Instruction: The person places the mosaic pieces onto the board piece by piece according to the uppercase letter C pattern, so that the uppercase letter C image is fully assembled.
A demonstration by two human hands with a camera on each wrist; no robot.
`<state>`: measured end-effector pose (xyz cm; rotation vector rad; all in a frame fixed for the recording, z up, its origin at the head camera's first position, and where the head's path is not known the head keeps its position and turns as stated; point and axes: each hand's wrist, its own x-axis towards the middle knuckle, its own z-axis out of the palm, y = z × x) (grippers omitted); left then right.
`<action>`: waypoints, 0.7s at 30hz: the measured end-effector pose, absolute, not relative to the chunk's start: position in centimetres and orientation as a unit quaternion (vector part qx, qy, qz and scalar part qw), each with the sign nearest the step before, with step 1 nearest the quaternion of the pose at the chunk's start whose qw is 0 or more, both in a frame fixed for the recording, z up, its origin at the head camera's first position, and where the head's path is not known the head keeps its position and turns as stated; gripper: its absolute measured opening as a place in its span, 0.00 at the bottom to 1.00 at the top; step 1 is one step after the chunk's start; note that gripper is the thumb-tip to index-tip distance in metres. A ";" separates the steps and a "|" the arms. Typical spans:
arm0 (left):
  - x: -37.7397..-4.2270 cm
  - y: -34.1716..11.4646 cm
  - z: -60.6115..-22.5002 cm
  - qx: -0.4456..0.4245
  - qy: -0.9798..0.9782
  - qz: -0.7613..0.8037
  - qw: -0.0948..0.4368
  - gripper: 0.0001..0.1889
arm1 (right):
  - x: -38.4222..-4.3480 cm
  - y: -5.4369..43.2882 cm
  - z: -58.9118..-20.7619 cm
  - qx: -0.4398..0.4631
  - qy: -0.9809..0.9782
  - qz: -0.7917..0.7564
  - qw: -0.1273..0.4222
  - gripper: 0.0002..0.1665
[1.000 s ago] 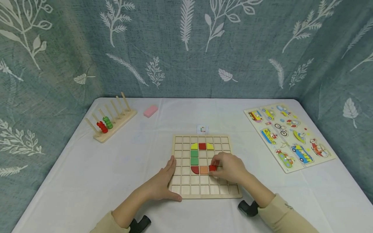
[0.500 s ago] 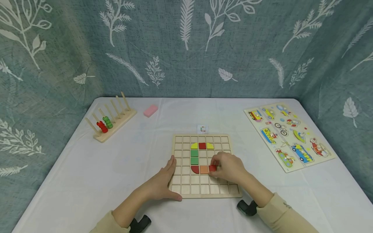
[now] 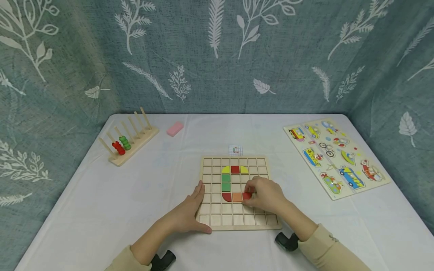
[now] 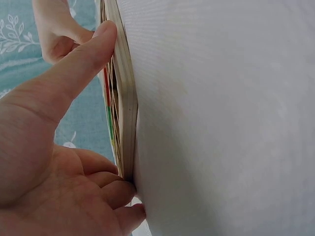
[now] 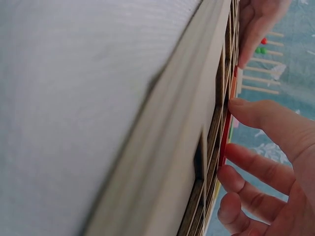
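Observation:
A wooden grid board [image 3: 217,228] lies on the white cloth, with several coloured tiles in its cells. My left hand [image 3: 187,215] braces its near left corner, fingers along the left side and thumb [image 4: 93,51] at the front edge. With thumb and fingertips, my right hand [image 3: 268,194] pinches a red tile [image 3: 246,195], partly hidden by the fingers, at the cell right of an orange square tile [image 3: 237,197]. In the right wrist view the red tile [image 5: 225,140] sits low in the grid. A dark red rounded tile [image 3: 226,197] and two green squares [image 3: 226,182] form the left side.
Behind the board lies a small pattern card [image 3: 236,150]. At back left stand a peg rack [image 3: 135,146] with red and green beads and a pink block [image 3: 175,128]. A vehicle picture puzzle [image 3: 335,162] lies on the right. Patterned curtain [image 3: 217,82] surrounds the table.
The red tile under my right fingers has dropped slightly and now lies more level with the orange square. My left hand keeps its place at the board corner.

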<state>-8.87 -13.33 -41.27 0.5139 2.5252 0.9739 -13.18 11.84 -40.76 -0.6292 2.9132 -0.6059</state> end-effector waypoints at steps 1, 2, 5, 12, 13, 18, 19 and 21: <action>-8.9 -13.3 -41.3 0.183 0.900 0.347 0.192 0.65 | -13.2 11.8 -40.8 -0.206 0.957 -0.200 0.051 0.14; -8.9 -13.3 -41.3 0.183 0.899 0.348 0.192 0.65 | -13.2 11.8 -40.7 -0.206 0.957 -0.200 0.051 0.14; -8.8 -13.4 -41.3 0.184 0.899 0.349 0.191 0.65 | -13.1 11.8 -40.7 -0.204 0.957 -0.201 0.053 0.14; -8.9 -13.5 -41.2 0.185 0.900 0.340 0.199 0.65 | -13.1 11.8 -40.7 -0.203 0.956 -0.205 0.052 0.13; -8.9 -13.5 -41.2 0.184 0.900 0.339 0.201 0.65 | -13.1 11.8 -40.6 -0.203 0.956 -0.207 0.053 0.13; -9.0 -13.5 -41.0 0.174 0.899 0.343 0.211 0.62 | -13.1 12.5 -40.4 -0.195 0.953 -0.225 0.055 0.11; -9.0 -13.5 -41.0 0.172 0.899 0.342 0.212 0.62 | -13.1 12.7 -40.4 -0.198 0.952 -0.229 0.053 0.11; -9.1 -13.5 -40.8 0.170 0.903 0.333 0.212 0.61 | -13.1 13.4 -40.2 -0.206 0.948 -0.236 0.045 0.11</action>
